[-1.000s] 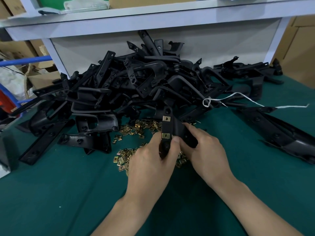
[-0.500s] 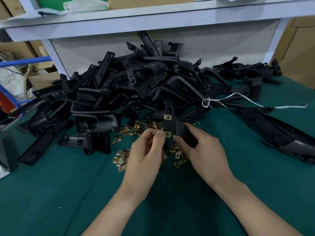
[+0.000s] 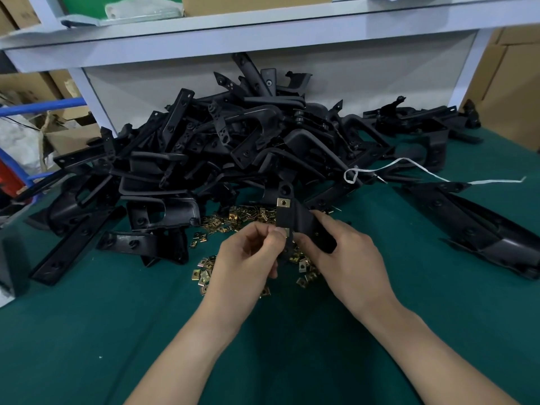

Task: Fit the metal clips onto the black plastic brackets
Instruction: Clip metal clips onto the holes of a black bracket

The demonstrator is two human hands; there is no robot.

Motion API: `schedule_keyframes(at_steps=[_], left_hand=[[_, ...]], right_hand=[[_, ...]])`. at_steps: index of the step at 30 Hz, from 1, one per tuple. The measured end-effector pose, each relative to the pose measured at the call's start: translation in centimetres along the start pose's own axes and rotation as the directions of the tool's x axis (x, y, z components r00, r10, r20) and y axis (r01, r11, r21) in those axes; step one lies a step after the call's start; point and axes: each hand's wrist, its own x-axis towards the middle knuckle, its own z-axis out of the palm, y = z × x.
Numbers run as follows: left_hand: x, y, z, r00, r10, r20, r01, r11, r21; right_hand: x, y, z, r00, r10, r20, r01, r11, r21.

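Black plastic bracket, raised over the counter's middle, seems stiff and light; right hand fingers wrap its body; left hand fingers pinch a small, probably slippery metal clip onto its edge

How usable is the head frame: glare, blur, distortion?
Head view: even light, no hard glare; soft shadows on the mat; the bracket pile merges into black, few edges; shelf edge bows from the wide lens; left hand and right hand on the held bracket slightly soft, fitted clip readable.
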Motion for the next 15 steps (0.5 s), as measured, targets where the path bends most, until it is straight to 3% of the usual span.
schedule_keyframes(at_steps=[9, 15], left_hand=[[-0.08, 0.1, -0.11, 0.999, 0.051, 0.017, -0.051, 0.998, 0.027], [-0.07, 0.1, 0.51, 1.0, -0.016, -0.011, 0.015, 0.998, -0.063]], right_hand=[[-0.13, -0.06, -0.05, 1.0, 0.013, 0.003, -0.013, 1.0, 0.022], [-0.06, -0.14, -0.14, 1.0, 0.013, 0.01, -0.014, 1.0, 0.015]])
